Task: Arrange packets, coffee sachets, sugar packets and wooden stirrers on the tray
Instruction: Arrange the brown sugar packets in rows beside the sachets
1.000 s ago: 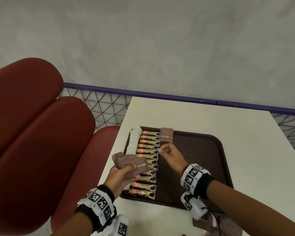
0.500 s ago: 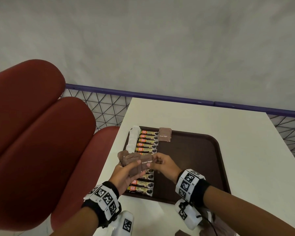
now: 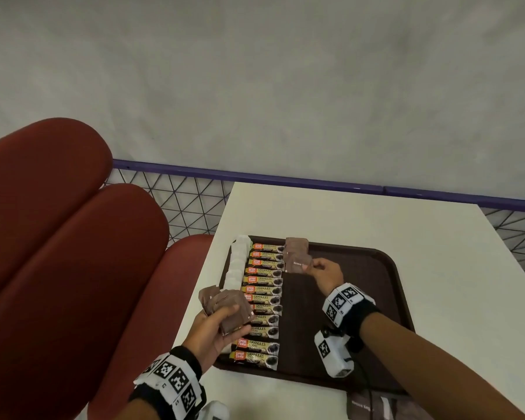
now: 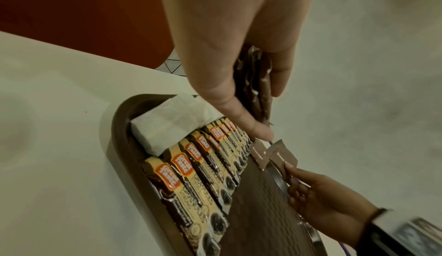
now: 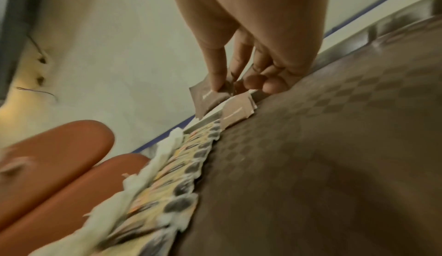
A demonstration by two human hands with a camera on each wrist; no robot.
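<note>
Her right hand [image 3: 326, 272] pinches a sugar packet [image 3: 299, 264] toward the tray's [image 3: 385, 286] far edge to extend the row, while her left hand [image 3: 215, 328] grips the spare stack [image 3: 225, 304].

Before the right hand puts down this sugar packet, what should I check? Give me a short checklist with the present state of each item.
1. Right hand pinches one sugar packet: ok.
2. Packet is next to the placed packet, starting a column beside the coffee sachets: ok.
3. Packet lies flat on the tray: not ok; the wrist views show it raised and tilted.
4. Tray space nearer the person is free for more packets: ok.
5. Left hand grips the spare packets firmly: ok.
6. Printed side faces up like the placed one: ok.
</note>
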